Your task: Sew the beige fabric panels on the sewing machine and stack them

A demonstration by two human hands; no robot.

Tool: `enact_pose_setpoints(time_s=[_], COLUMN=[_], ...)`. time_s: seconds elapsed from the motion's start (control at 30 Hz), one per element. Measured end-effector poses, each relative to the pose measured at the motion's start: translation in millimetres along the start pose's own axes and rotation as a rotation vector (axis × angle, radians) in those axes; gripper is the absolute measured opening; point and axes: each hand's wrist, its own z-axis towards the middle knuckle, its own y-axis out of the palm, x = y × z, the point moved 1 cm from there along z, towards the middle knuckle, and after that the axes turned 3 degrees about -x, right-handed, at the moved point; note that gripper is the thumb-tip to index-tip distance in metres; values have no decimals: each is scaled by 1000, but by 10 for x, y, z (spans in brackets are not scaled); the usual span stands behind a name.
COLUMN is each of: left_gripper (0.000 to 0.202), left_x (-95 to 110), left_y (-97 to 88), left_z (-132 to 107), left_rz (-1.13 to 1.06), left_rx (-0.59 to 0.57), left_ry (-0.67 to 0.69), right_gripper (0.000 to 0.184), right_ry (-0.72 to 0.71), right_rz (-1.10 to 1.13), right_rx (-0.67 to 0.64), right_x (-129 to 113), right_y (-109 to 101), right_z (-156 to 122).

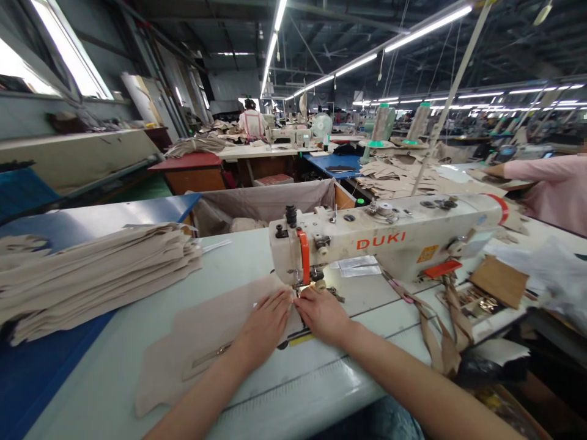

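Observation:
A beige fabric panel with a slot-like opening lies flat on the pale sewing table, its far right end under the head of a sewing machine. My left hand rests flat on the panel, fingers stretched out and close together, just left of the needle area. Right beside the presser foot, my right hand has its fingers bent and pressed together at the panel's edge. The fingertips of both hands nearly meet there. Exactly how the right fingertips grip the cloth is partly hidden.
A stack of beige cut pieces lies at left. Scissors, fabric strips and a tray of small metal parts are at right. Behind the machine stands a cloth-lined bin. A co-worker's pink sleeve shows at far right.

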Motion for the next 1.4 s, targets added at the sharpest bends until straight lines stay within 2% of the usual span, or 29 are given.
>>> enact_pose_setpoints(time_s=[0.23,0.77,1.4], left_gripper=[43,40,42], left_x=[106,17,106], left_y=[11,-19,37], left_z=[-123,11,-66], left_rz=[-49,13,-30], left_rx=[13,41,69], left_ry=[19,34,32], right_gripper=[17,17,19], right_ry=[12,67,100], right_rz=[34,25,26], right_rx=[23,7,43], right_x=[3,-4,5], right_y=[41,16,66], right_z=[-66,-32,-51])
